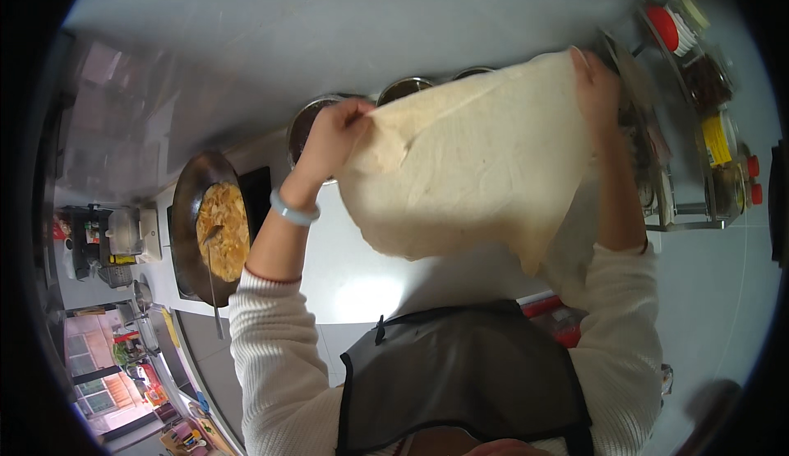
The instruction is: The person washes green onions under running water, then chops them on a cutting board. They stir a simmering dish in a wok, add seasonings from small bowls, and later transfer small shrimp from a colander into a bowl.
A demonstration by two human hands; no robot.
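Observation:
A large cream-coloured cloth hangs stretched out in front of me, above the white counter. My left hand pinches its upper left corner between thumb and fingers, with a pale bangle on the wrist. Higher up, my right hand grips the upper right corner. The cloth's lower edge droops unevenly, and a fold lies near the left corner. Behind the cloth, partly hidden, stand a metal pot and a round metal container, with the rim of another to their right.
At the left, a wok of cooked food with a long-handled ladle sits on a cooktop. A metal rack with jars and bottles stands at the right. Small appliances and a window are at the far left.

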